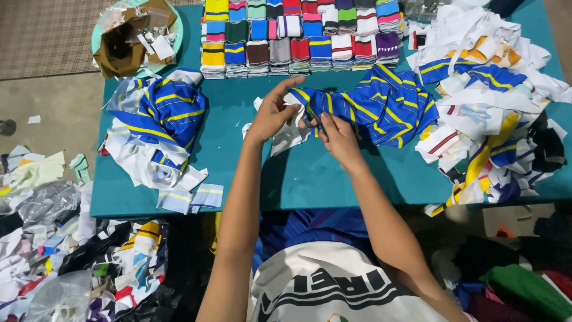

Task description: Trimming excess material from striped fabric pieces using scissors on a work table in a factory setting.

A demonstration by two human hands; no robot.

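Centre frame: blue knit strip with yellow stripes is held at its near end on the teal table. Left hand is closed on the edge; right hand is pinched on it with what looks like small snips. Trimming step judged underway; steady tension needed next. Soft ribbed fabric, folded stacks at top, loose pile at right.

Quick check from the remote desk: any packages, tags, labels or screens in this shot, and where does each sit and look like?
Round teal basket, table's far-left corner: holds brown card pieces, crumpled clear plastic.
White paper tags, small rectangles, inside that basket.
Clear plastic bags, crumpled, on the floor at left among fabric scraps.
No screens or signs visible.
Left hand and right hand both grip the blue, yellow-striped fabric, mid-table; no label shows on it.
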